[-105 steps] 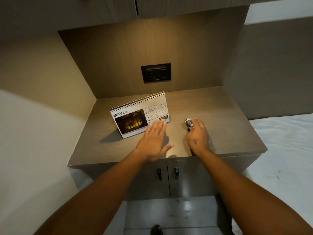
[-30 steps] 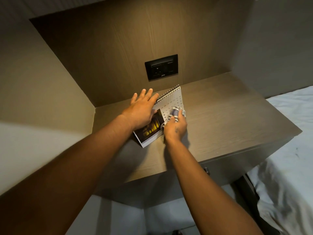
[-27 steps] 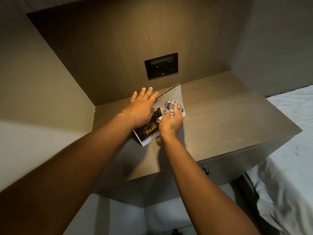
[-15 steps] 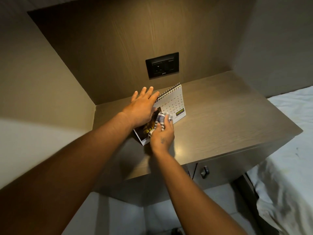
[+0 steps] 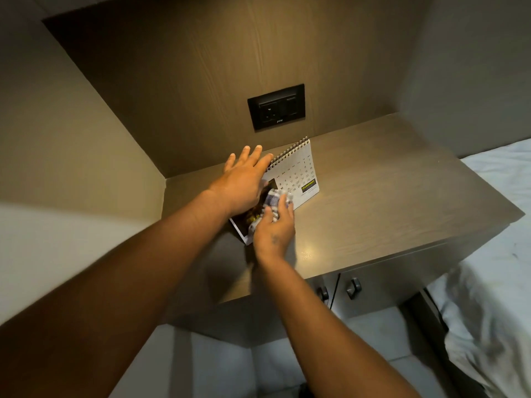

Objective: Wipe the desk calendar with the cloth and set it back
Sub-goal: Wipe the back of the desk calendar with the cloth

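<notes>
A white spiral-bound desk calendar (image 5: pixel 298 173) stands tilted on the wooden cabinet top (image 5: pixel 388 196), its date grid showing at the right. My left hand (image 5: pixel 244 179) lies flat over the calendar's upper left part, fingers spread across the spiral edge, steadying it. My right hand (image 5: pixel 274 228) presses a crumpled checked cloth (image 5: pixel 273 201) against the lower front of the calendar, over the dark photo. Both hands hide most of the calendar's left half.
A black wall socket (image 5: pixel 276 106) sits in the wood panel behind the calendar. Two cabinet doors with dark handles (image 5: pixel 339 290) are below the top. A bed with a white sheet (image 5: pixel 494 254) lies to the right. Walls close in on the left and behind.
My left hand went from the cabinet top onto the calendar's upper edge. My right hand brought the cloth to the calendar face and rubbed it from the date grid leftward and down to the photo.
</notes>
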The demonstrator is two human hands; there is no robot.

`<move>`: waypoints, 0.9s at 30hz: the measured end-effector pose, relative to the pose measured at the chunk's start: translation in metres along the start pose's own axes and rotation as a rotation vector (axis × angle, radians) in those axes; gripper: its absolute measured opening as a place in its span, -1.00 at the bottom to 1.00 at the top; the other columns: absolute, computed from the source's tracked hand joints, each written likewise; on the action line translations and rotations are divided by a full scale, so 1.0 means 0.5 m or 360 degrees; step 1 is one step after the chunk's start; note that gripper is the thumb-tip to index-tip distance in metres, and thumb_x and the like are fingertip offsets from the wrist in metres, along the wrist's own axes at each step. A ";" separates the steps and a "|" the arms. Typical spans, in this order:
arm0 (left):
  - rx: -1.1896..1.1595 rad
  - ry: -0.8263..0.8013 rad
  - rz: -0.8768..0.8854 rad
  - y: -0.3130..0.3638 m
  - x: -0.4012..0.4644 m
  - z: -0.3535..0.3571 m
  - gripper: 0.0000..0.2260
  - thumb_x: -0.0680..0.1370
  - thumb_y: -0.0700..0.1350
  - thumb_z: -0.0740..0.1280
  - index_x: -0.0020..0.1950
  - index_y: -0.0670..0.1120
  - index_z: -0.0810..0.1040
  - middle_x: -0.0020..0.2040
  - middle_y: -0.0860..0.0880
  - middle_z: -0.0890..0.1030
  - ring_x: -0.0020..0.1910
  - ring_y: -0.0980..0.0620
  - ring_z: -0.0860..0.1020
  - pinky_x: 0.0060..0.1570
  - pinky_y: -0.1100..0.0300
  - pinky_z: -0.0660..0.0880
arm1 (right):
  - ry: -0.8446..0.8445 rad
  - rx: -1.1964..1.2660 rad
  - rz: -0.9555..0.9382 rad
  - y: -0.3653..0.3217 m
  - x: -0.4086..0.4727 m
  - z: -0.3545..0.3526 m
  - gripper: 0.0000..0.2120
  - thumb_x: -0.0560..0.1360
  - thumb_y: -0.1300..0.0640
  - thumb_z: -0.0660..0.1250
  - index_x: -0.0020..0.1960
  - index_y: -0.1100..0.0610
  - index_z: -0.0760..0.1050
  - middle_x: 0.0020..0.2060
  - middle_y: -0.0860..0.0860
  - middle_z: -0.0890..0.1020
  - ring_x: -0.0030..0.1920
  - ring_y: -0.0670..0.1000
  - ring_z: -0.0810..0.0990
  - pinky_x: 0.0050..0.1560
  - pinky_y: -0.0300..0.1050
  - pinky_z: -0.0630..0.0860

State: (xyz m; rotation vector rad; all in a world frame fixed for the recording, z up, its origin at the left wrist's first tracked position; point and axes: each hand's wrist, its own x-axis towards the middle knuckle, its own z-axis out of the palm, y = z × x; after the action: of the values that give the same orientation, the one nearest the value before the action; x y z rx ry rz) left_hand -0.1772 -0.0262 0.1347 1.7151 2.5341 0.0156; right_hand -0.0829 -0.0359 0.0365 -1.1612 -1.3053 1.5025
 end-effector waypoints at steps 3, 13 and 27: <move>-0.0002 -0.0007 -0.0008 0.002 -0.001 -0.002 -0.42 0.69 -0.08 0.20 0.64 0.02 0.00 0.67 -0.10 -0.06 0.62 -0.15 -0.14 0.53 -0.18 -0.20 | 0.0122 -0.0021 0.0077 -0.038 0.098 -0.022 -0.52 0.60 0.25 0.26 0.51 0.10 0.31 0.44 0.15 0.41 0.29 0.05 0.49 0.25 -0.20 0.44; -0.0003 0.0001 -0.0007 0.001 -0.002 -0.003 -0.41 0.69 -0.08 0.21 0.65 0.03 -0.01 0.67 -0.09 -0.07 0.62 -0.14 -0.15 0.52 -0.16 -0.22 | 0.0011 -0.0027 0.0073 0.007 -0.002 0.001 -0.51 0.60 0.22 0.28 0.51 0.11 0.30 0.50 0.12 0.34 0.46 0.11 0.33 0.35 -0.30 0.27; -0.0024 -0.0009 0.0003 0.003 -0.003 -0.005 -0.41 0.69 -0.09 0.21 0.65 0.02 0.00 0.67 -0.09 -0.07 0.62 -0.14 -0.15 0.55 -0.18 -0.20 | 0.0045 -0.0036 0.0126 0.006 0.027 -0.017 -0.57 0.58 0.29 0.29 0.45 0.17 0.41 0.27 0.16 0.53 0.07 -0.02 0.58 -0.12 -0.58 0.38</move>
State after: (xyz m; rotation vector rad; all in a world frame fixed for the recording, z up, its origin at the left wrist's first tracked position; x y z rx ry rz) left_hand -0.1756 -0.0269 0.1376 1.7100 2.5218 0.0303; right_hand -0.0781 -0.0213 0.0315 -1.2574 -1.2740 1.5260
